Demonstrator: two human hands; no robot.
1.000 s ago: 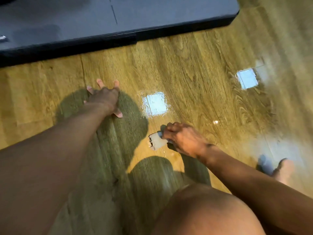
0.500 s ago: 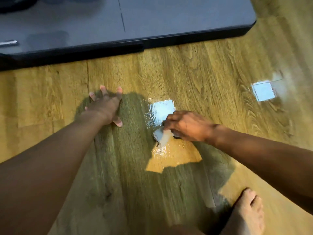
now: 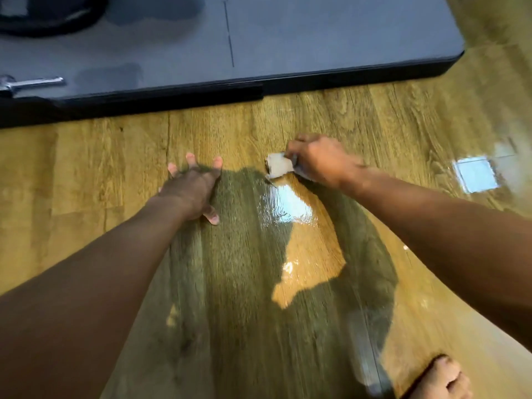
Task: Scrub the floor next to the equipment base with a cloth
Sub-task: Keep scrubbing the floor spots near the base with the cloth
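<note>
Head view looks down on a wood-grain floor point(image 3: 86, 168), with the grey, black-edged equipment base point(image 3: 288, 38) running across the top of the frame. At the far left a short chrome bar point(image 3: 31, 83) lies on the base, and a black curved object point(image 3: 49, 21) sits above it in the corner, too cropped to identify. Left of centre, the left hand point(image 3: 193, 188) is planted palm-down on the floor, its fingers straight and spread and the thumb angled out toward the person; it holds nothing. Just to its right, a small white cloth point(image 3: 277, 165) lies on the floor a short way in front of the base's black edge, apart from it. The right hand point(image 3: 319, 159) grips the cloth's right end with curled fingers and presses it against the boards, so that only the cloth's left part shows. Directly below the cloth a wet, glossy patch point(image 3: 288, 205) shines on the planks, partly inside the shadow cast by the person's arms. Farther right, a pale square reflection point(image 3: 476, 174) sits on the floor, well apart from the hands. At the bottom right corner a bare foot point(image 3: 440, 381) rests on the floor.
</note>
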